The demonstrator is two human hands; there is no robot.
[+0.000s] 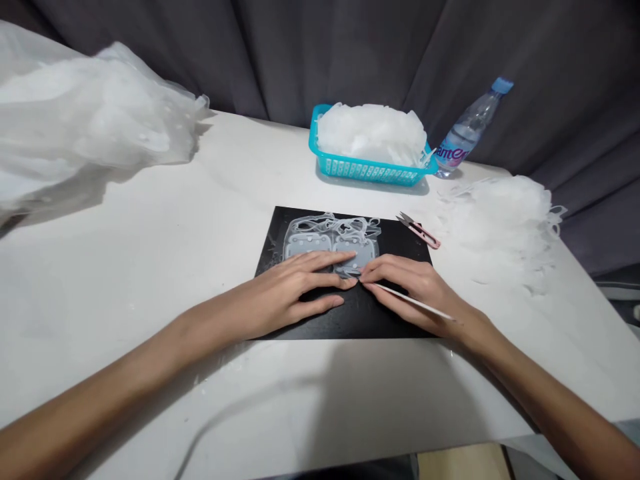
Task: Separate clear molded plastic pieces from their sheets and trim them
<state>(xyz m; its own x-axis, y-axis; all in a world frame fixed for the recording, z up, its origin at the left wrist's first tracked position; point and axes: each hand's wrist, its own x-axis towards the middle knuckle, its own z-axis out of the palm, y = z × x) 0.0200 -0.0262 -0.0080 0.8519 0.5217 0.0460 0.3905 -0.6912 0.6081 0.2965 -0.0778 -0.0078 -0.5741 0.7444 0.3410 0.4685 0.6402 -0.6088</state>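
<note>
Reaching in from the lower left, the left hand lies palm down, fingers extended and a little parted, thumb out below them; I see it grasping nothing. From my head view its forearm slants up to the right. The right hand comes from the lower right, fingers curled and pinched at the tips around a thin white stick, which slopes back across the hand toward the wrist.

The sheet, a clear piece with two greyish panels side by side and looping strips along its top, lies on the black mat. It sits just beyond the left hand, whose fingers rest over its lower part, and ahead and to the left of the right hand. My right fingertips are at its lower right edge; they hide the stick's working end, so I can't tell whether that touches. The pink-handled snips lie beyond the right hand, across the mat's right edge.
</note>
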